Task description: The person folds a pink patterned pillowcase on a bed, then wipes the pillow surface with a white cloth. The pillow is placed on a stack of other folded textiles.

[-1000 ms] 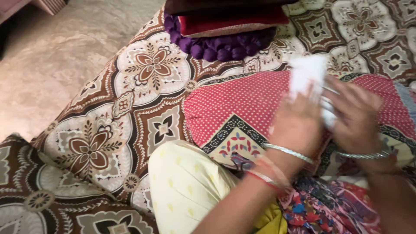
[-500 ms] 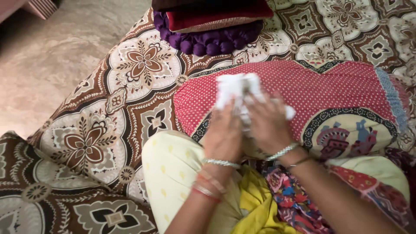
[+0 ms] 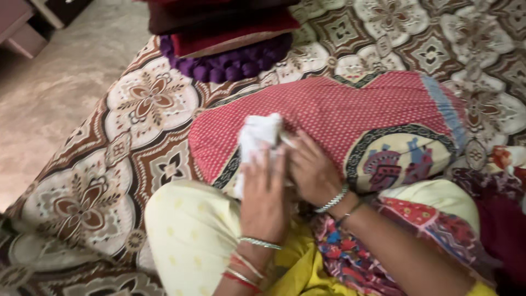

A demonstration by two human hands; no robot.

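Frame centre: the left hand [image 3: 264, 194] and right hand [image 3: 313, 171] both grip a crumpled white cloth [image 3: 258, 136] over a red dotted pillow [image 3: 350, 118] on a patterned bedspread [image 3: 137, 131]. The bunched cloth looks loosely gathered and could slip from the fingers.

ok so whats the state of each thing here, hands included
white cloth: bunched up, lying on the red pillow, held by both hands
left hand: fingers flat on the white cloth
right hand: closed on the cloth's edge
red dotted pillow: lying flat across the lap
patterned bedspread: spread out flat
stacked cushions: piled up, purple one at the bottom
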